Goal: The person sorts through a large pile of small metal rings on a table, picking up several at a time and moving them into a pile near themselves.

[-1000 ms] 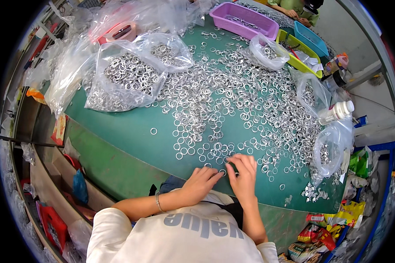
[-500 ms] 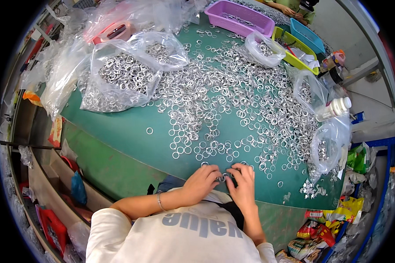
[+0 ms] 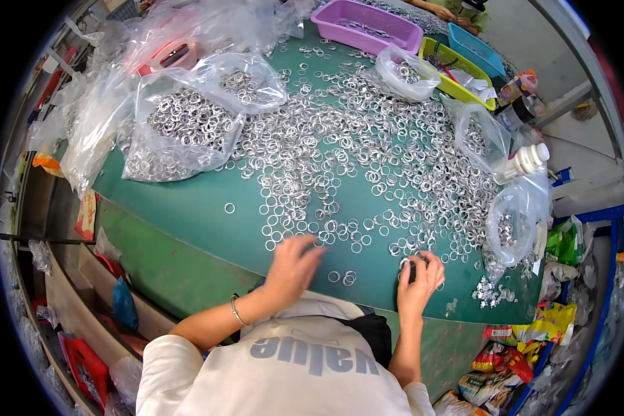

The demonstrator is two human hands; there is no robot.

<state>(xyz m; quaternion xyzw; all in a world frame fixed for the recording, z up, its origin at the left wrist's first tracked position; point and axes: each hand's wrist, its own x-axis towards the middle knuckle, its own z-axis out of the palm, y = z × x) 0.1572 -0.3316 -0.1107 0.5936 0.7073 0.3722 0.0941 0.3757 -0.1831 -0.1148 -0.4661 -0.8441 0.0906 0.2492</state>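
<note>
A broad heap of small silver metal rings spreads across the green table. My left hand is over the table's near edge, at the lower tip of the heap; motion blurs its fingers, so what they hold, if anything, does not show. Farther right, my right hand is bent at the fingers, thumb and forefinger pinching a silver ring at the right-hand edge of the heap. Between my hands lie a few separate rings near the table edge.
Clear bags of rings crowd the left side. Purple, yellow-green and blue baskets stand at the back. At right are a white bottle, an open bag and small star-like pieces. A co-worker's hand shows far back.
My hands were together at the near edge with rings between their fingertips. They have parted, the left going left and the right going right and slightly forward. A few rings now lie between them.
</note>
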